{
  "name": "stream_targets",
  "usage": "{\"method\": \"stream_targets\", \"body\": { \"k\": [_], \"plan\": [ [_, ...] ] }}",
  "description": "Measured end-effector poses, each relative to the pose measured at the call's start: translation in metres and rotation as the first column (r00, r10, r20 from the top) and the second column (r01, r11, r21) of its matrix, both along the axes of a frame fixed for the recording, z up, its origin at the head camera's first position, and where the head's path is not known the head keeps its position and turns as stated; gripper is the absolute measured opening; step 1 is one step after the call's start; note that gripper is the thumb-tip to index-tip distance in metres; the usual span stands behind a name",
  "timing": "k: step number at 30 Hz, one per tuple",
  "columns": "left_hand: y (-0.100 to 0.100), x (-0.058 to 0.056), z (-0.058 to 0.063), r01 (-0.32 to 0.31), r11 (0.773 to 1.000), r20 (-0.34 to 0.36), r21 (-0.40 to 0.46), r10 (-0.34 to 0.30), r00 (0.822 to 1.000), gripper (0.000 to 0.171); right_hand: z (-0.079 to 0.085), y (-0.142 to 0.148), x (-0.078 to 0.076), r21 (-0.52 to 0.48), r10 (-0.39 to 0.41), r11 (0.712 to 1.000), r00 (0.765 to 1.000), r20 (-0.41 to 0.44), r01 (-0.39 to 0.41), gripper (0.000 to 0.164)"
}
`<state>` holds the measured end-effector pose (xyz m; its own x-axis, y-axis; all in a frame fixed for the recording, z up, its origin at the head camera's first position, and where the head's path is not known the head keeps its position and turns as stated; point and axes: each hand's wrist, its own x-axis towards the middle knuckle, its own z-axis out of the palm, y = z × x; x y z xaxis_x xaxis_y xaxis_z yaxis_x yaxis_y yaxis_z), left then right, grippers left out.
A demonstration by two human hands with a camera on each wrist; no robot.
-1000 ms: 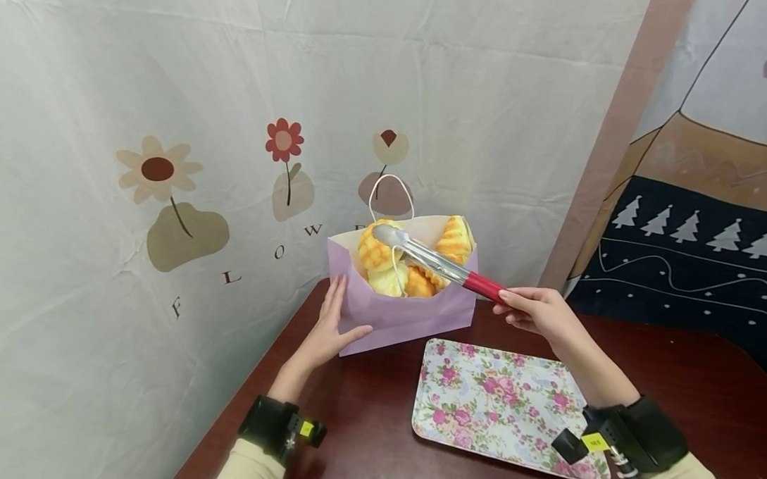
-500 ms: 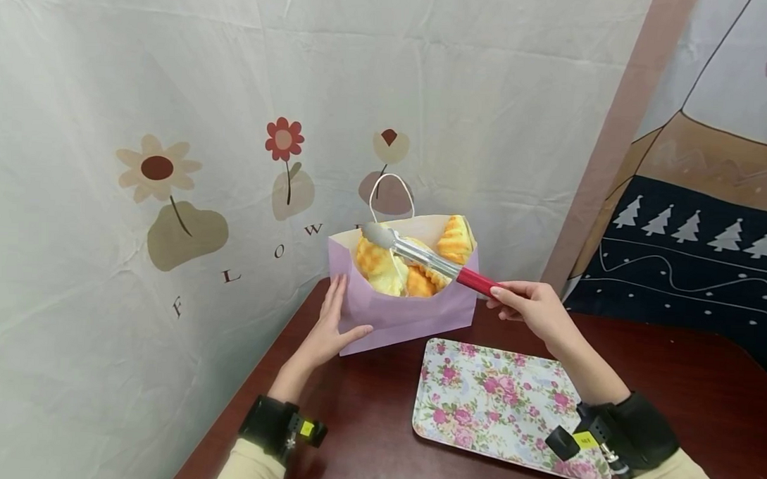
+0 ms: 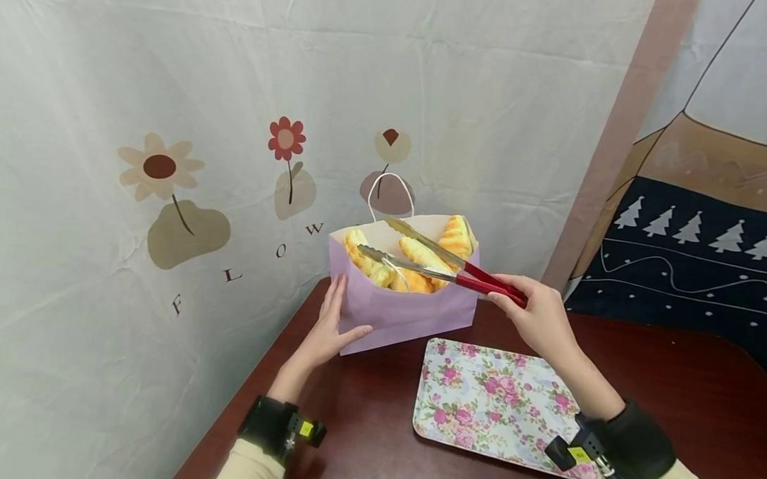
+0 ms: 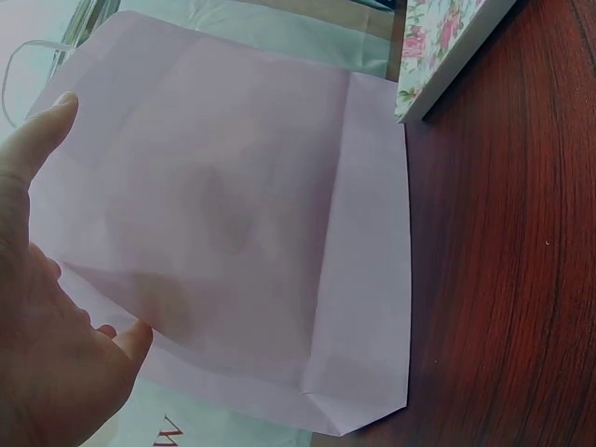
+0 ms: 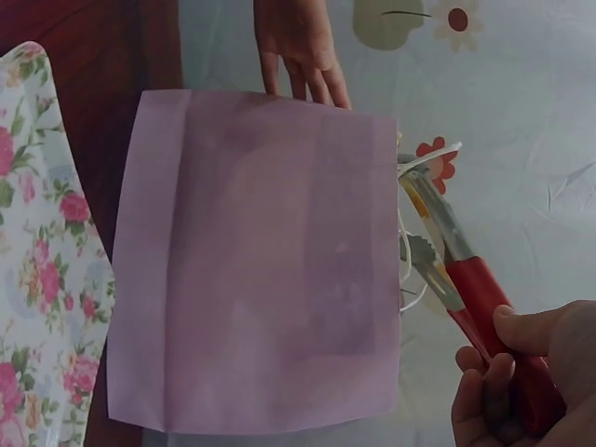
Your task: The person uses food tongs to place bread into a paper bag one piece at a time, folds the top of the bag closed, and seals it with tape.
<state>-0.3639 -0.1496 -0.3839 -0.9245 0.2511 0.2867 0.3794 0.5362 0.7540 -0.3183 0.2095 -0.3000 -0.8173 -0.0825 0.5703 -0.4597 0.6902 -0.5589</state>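
A lilac paper bag with white cord handles stands upright on the table, several bread pieces showing in its mouth. At its left side rests my left hand, fingers straight and thumb spread across the front. My right hand grips red-handled metal tongs by the handles. Spread apart, the tongs' tips reach over the bag's mouth, above a yellow bread piece on the left. A ridged bread leans at the right end. In the right wrist view, the bag's front panel hides the bread from the tongs downward.
A floral tray lies on the dark red wooden table, right in front of the bag. Behind the bag hangs a pale cloth with printed flowers. One cord handle stands up at the bag's back.
The tongs have turned and spread apart over the bag. The rounded bread that was under their tips has sunk to the left inside the bag. My left hand stays in place.
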Motion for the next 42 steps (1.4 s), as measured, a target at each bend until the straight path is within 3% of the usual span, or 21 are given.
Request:
{"method": "stream_targets", "body": {
  "k": [5, 11, 16, 27, 36, 42],
  "plan": [
    [0.0, 0.001, 0.001, 0.005, 1.0, 0.001, 0.0, -0.005, 1.0, 0.107, 0.0, 0.002, 0.005, -0.018, -0.043, 0.999, 0.994, -0.1, 0.041, 0.032],
    [-0.001, 0.001, 0.001, -0.003, 1.0, -0.002, -0.004, 0.003, 1.0, 0.108, 0.0, 0.013, 0.014, -0.094, -0.141, 0.988, 0.966, -0.217, 0.123, 0.033],
    [-0.001, 0.001, 0.001, -0.004, 1.0, -0.002, 0.0, 0.004, 1.0, 0.108, 0.0, 0.028, 0.025, -0.184, -0.195, 0.971, 0.953, -0.232, 0.154, 0.034],
    [-0.001, 0.002, 0.002, -0.004, 1.0, 0.0, -0.002, 0.004, 1.0, 0.109, -0.015, 0.075, 0.053, -0.25, -0.325, 0.923, 0.941, -0.099, 0.292, 0.037],
    [0.0, 0.002, 0.002, -0.007, 1.0, -0.002, -0.005, 0.007, 1.0, 0.11, -0.036, 0.113, 0.078, -0.207, -0.416, 0.884, 0.907, 0.059, 0.419, 0.045],
    [0.0, 0.002, 0.001, -0.006, 1.0, -0.002, -0.005, 0.006, 1.0, 0.109, -0.057, 0.129, 0.093, -0.121, -0.459, 0.873, 0.879, 0.13, 0.473, 0.045]
  ]
}}
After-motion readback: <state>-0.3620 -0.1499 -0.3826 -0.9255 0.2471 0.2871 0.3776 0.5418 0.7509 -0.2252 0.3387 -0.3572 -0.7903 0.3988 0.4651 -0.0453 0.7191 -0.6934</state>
